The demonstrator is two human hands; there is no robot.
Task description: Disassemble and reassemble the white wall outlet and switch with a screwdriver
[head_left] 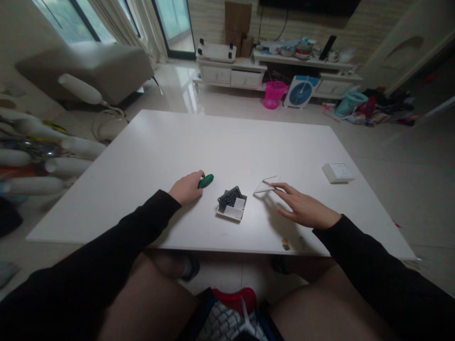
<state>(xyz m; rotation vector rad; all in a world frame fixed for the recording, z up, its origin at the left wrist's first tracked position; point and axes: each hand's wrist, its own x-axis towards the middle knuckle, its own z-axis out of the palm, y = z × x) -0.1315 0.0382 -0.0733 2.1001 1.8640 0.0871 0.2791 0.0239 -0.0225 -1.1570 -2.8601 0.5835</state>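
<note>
Gripping a green handle (206, 181) in the left hand (186, 188); reaching leftward to the roughly crosswise white frame (262, 192) with the nearer right hand (306, 208), can't tell if pinching tbh.

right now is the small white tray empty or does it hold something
Not empty: a dark part sits askew in the open white tray.

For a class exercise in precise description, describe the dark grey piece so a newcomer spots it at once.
On the large white table, between the left hand and the right hand, sits a small open white box. The dark grey piece lies askew over the box's far side; its colour sets it apart from the pale pieces beside it.
</note>
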